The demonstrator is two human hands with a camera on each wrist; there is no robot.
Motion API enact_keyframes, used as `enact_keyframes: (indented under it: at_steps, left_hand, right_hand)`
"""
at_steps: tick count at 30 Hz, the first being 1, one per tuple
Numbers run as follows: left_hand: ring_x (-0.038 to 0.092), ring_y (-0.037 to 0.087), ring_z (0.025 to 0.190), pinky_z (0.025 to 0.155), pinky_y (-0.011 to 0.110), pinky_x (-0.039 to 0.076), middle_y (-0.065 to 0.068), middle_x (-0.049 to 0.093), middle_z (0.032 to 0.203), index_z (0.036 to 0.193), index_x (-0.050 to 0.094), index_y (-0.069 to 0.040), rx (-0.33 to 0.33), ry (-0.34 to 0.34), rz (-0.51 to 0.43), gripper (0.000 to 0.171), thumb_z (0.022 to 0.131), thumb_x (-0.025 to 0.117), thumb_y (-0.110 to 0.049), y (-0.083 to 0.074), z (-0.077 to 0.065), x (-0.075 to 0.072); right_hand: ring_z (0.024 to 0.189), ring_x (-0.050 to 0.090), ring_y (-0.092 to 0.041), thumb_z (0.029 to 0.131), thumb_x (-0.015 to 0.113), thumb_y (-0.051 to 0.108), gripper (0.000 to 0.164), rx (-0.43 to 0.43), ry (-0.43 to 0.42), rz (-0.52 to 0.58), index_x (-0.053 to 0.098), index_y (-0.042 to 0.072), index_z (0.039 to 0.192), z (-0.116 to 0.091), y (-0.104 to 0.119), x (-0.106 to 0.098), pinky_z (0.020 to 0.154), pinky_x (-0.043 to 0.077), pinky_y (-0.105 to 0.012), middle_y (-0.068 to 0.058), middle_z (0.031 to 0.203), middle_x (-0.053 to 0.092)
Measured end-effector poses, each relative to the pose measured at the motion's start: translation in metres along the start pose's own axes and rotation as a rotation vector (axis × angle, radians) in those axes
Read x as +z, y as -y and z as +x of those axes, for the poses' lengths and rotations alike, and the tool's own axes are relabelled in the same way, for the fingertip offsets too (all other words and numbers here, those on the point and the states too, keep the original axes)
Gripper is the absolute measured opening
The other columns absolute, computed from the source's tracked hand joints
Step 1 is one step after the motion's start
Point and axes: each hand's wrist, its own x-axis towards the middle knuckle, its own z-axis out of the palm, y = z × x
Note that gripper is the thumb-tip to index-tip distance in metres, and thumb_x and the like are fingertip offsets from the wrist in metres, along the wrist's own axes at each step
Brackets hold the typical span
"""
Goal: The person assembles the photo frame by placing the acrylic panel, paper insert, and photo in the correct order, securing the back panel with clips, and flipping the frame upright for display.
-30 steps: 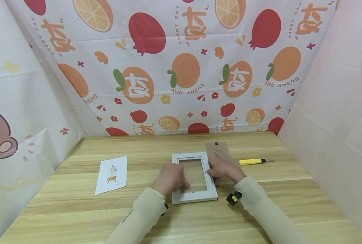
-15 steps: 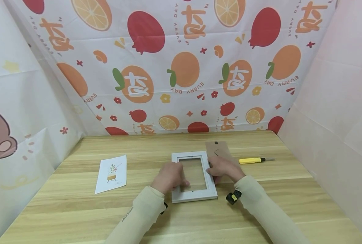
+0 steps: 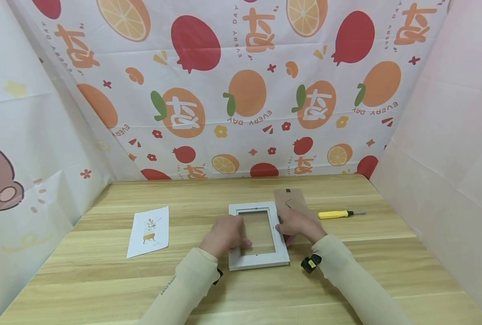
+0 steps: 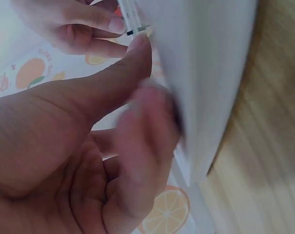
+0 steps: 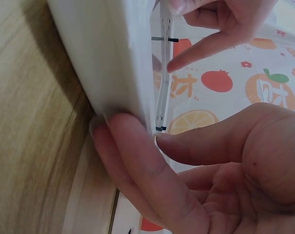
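The right hand (image 3: 298, 222) gripped one white frame (image 3: 261, 260), the left hand (image 3: 224, 235) touched it, grip unclear, and one screwdriver (image 3: 333, 215) lay apart.

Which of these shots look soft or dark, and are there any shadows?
Head view: bright and fairly even, with the screwdriver clear; left wrist view: dimmer, with the left hand showing blurred fingers beside the white frame; right wrist view: sharper overall, with a dark shadow on the table along the frame.
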Motion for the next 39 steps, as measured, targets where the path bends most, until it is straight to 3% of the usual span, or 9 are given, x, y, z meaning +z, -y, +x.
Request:
enact_keyframes:
  at_steps: [3, 7, 15, 21, 24, 31, 39]
  left_hand:
    - [0.059, 0.019, 0.069, 0.062, 0.03, 0.049, 0.006, 0.067, 0.081, 0.089, 0.068, -0.005, 0.002, -0.033, -0.019, 0.028, 0.078, 0.09, -0.019, 0.001, -0.001, -0.005]
    - [0.058, 0.021, 0.081, 0.073, 0.037, 0.052, 0.009, 0.068, 0.094, 0.105, 0.068, -0.001, 0.015, -0.085, -0.004, 0.038, 0.076, 0.09, -0.012, 0.007, -0.005, -0.017]
    - [0.066, 0.028, 0.09, 0.085, 0.046, 0.056, 0.015, 0.072, 0.103, 0.1, 0.066, 0.001, -0.066, -0.088, 0.036, 0.034, 0.074, 0.085, -0.007, 0.041, -0.022, -0.045]
    - [0.055, 0.025, 0.073, 0.067, 0.042, 0.05, 0.012, 0.066, 0.085, 0.086, 0.061, -0.002, -0.116, -0.114, 0.073, 0.025, 0.073, 0.082, -0.005, 0.072, -0.031, -0.054]
    - [0.055, 0.026, 0.072, 0.062, 0.043, 0.049, 0.014, 0.066, 0.086, 0.086, 0.06, -0.001, -0.147, -0.119, 0.073, 0.023, 0.072, 0.078, -0.003, 0.084, -0.035, -0.058]
    - [0.052, 0.029, 0.072, 0.06, 0.042, 0.044, 0.016, 0.061, 0.085, 0.093, 0.059, 0.001, -0.238, -0.081, 0.034, 0.012, 0.08, 0.061, 0.002, 0.109, -0.035, -0.061]
    - [0.057, 0.033, 0.073, 0.062, 0.043, 0.049, 0.024, 0.064, 0.092, 0.105, 0.062, 0.008, -0.295, -0.068, 0.055, 0.022, 0.084, 0.06, 0.003, 0.127, -0.032, -0.059]
  right_hand:
    - [0.057, 0.07, -0.017, 0.102, 0.06, 0.009, 0.005, 0.0, 0.002, -0.002, 0.058, 0.005, 0.102, 0.0, 0.0, 0.0, 0.063, 0.059, -0.029, -0.009, 0.079, 0.066]
    - [0.057, 0.07, -0.017, 0.102, 0.06, 0.01, 0.005, -0.007, 0.002, 0.0, 0.058, 0.005, 0.102, 0.0, 0.0, 0.0, 0.062, 0.058, -0.029, -0.009, 0.079, 0.066]
    - [0.058, 0.069, -0.019, 0.102, 0.06, 0.01, 0.006, 0.003, 0.007, 0.029, 0.058, 0.004, 0.104, 0.003, 0.002, 0.003, 0.057, 0.059, -0.03, -0.009, 0.082, 0.064]
    - [0.057, 0.069, -0.018, 0.102, 0.06, 0.009, 0.006, 0.011, 0.01, 0.023, 0.058, 0.004, 0.103, 0.003, 0.005, 0.004, 0.056, 0.058, -0.029, -0.01, 0.082, 0.063]
    - [0.058, 0.069, -0.019, 0.102, 0.06, 0.009, 0.006, 0.01, 0.011, 0.028, 0.058, 0.004, 0.104, 0.004, 0.005, 0.003, 0.056, 0.058, -0.029, -0.011, 0.083, 0.063]
    - [0.059, 0.069, -0.018, 0.102, 0.059, 0.01, 0.006, 0.02, 0.006, 0.024, 0.058, 0.005, 0.104, 0.002, 0.002, 0.001, 0.059, 0.059, -0.029, -0.01, 0.083, 0.063]
    - [0.059, 0.069, -0.018, 0.101, 0.06, 0.01, 0.006, 0.014, -0.001, 0.023, 0.058, 0.005, 0.103, 0.001, 0.0, 0.001, 0.06, 0.059, -0.03, -0.01, 0.083, 0.064]
